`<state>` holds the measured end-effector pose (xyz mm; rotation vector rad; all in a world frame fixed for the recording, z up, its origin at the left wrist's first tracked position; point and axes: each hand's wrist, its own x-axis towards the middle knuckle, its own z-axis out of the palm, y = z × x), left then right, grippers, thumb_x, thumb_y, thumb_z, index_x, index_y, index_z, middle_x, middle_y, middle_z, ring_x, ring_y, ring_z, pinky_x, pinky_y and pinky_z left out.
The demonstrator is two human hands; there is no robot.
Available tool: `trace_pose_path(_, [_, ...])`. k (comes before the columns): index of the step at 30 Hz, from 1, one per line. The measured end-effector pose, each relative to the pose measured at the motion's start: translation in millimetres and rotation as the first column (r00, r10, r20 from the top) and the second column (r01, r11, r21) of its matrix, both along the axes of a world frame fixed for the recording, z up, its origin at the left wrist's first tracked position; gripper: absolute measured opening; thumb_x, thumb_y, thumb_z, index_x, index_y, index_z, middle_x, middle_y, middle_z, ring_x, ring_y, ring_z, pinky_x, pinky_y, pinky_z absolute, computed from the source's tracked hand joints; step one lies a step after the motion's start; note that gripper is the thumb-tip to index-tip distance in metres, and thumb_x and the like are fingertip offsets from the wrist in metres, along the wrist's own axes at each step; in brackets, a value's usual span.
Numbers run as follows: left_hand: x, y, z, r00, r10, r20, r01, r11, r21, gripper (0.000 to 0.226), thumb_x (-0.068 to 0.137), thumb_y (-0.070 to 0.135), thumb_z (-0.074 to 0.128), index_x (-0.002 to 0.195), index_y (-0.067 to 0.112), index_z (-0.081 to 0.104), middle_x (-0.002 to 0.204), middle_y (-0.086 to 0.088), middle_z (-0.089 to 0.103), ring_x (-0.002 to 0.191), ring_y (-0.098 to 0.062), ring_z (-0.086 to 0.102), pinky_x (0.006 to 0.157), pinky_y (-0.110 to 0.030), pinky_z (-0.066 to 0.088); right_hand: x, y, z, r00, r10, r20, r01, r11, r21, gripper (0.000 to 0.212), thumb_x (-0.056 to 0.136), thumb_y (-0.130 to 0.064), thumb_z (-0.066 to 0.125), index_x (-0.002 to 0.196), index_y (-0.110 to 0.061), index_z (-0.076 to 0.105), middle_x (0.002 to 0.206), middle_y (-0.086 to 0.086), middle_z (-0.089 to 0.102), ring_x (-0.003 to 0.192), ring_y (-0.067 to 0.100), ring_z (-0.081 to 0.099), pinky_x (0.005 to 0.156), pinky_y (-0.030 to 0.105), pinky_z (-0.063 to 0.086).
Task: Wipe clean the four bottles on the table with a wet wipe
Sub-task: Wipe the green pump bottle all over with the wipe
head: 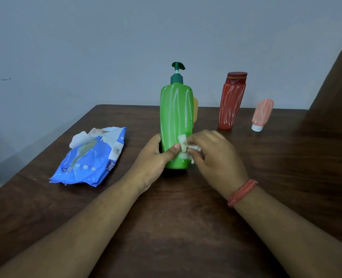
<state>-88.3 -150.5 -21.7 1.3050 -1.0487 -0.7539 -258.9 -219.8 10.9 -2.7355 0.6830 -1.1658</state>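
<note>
Fingers of the left hand point(153, 155) curl round the green bottle point(176, 125) mid-table; the right hand point(212, 152) pinches the wipe point(183, 144) against its base. White streaks remain on it, the red bottle point(231, 103) and pink bottle point(262, 113); wiping seems barely begun.

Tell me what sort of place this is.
Probably a plain indoor room set up for the task, not a kitchen or bathroom: a bare grey wall, a dark wooden table, and only marked-up bottles such as the green one beside a wipes pack.
</note>
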Motion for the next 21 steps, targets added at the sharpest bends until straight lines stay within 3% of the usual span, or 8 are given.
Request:
trace_pose_path(3, [-0.4, 1.6, 1.4, 1.0, -0.007, 0.017, 0.007, 1.0, 0.003, 0.041, 0.084, 0.042, 0.072, 0.122, 0.032, 0.062, 0.116, 0.009, 0.075, 0.108, -0.009, 0.071, 0.082, -0.021, 0.056, 0.5, -1.4, 2.7, 1.0, 0.004, -0.006, -0.005, 1.0, -0.024, 0.013, 0.088, -0.014, 0.071, 0.102, -0.015, 0.07, 0.097, -0.002, 0.067, 0.093, 0.017, 0.053, 0.075, 0.026, 0.041])
trace_pose_path(5, [-1.1, 2.2, 2.6, 0.999, -0.009, 0.032, 0.009, 1.0, 0.005, 0.039, 0.084, 0.043, 0.071, 0.121, 0.034, 0.061, 0.114, 0.011, 0.075, 0.106, -0.007, 0.071, 0.08, -0.019, 0.056, 2.0, -5.6, 7.3, 0.999, -0.005, 0.051, 0.004, 1.0, 0.022, 0.019, 0.088, -0.006, 0.069, 0.106, -0.011, 0.07, 0.103, 0.003, 0.068, 0.096, 0.022, 0.059, 0.08, 0.031, 0.047])
trace_pose_path(8, [-0.9, 1.6, 1.8, 1.0, -0.002, 0.013, 0.002, 1.0, -0.003, 0.043, 0.084, 0.042, 0.071, 0.124, 0.03, 0.06, 0.116, 0.009, 0.074, 0.108, -0.009, 0.07, 0.084, -0.024, 0.055, -0.7, 1.4, 3.5, 1.0, 0.023, 0.005, -0.023, 0.998, 0.054, 0.021, 0.089, -0.006, 0.067, 0.109, -0.013, 0.069, 0.104, 0.001, 0.066, 0.097, 0.021, 0.06, 0.082, 0.035, 0.05])
trace_pose_path(11, [-1.1, 1.6, 1.5, 1.0, 0.0, 0.002, 0.0, 1.0, -0.007, 0.048, 0.085, 0.04, 0.071, 0.128, 0.024, 0.059, 0.118, 0.005, 0.074, 0.111, -0.012, 0.07, 0.091, -0.031, 0.056, -2.5, 4.5, 1.5, 0.998, 0.049, -0.029, -0.048, 0.998, 0.051, 0.013, 0.091, -0.008, 0.066, 0.103, -0.012, 0.07, 0.1, 0.0, 0.061, 0.09, 0.018, 0.06, 0.076, 0.032, 0.052])
trace_pose_path(14, [-1.5, 2.0, 3.6, 1.0, -0.005, 0.025, 0.005, 1.0, 0.002, 0.046, 0.085, 0.043, 0.07, 0.128, 0.028, 0.059, 0.116, 0.008, 0.074, 0.107, -0.01, 0.071, 0.087, -0.028, 0.056, 1.3, -2.2, 10.0, 0.999, -0.03, 0.041, 0.03, 0.999, 0.018, 0.012, 0.092, -0.009, 0.065, 0.103, -0.008, 0.07, 0.102, 0.004, 0.062, 0.089, 0.02, 0.06, 0.074, 0.03, 0.051])
trace_pose_path(18, [-3.3, 2.8, 3.0, 1.0, -0.014, 0.014, 0.014, 1.0, -0.011, 0.045, 0.085, 0.039, 0.07, 0.127, 0.028, 0.059, 0.116, 0.008, 0.075, 0.108, -0.01, 0.071, 0.085, -0.025, 0.056, -3.5, 3.9, 6.7, 0.999, -0.048, -0.004, 0.047, 0.998, -0.035, 0.017, 0.091, -0.017, 0.068, 0.107, -0.013, 0.066, 0.098, 0.0, 0.067, 0.094, 0.02, 0.057, 0.075, 0.033, 0.049])
trace_pose_path(21, [-3.3, 3.3, 3.7, 1.0, -0.023, 0.011, 0.023, 1.0, -0.011, 0.043, 0.085, 0.039, 0.07, 0.125, 0.029, 0.06, 0.116, 0.008, 0.075, 0.108, -0.011, 0.071, 0.084, -0.025, 0.057, -3.4, 3.6, 7.7, 0.999, -0.004, -0.04, 0.004, 1.0, -0.009, 0.022, 0.092, -0.019, 0.068, 0.112, -0.012, 0.066, 0.106, 0.001, 0.064, 0.098, 0.018, 0.056, 0.083, 0.027, 0.045])
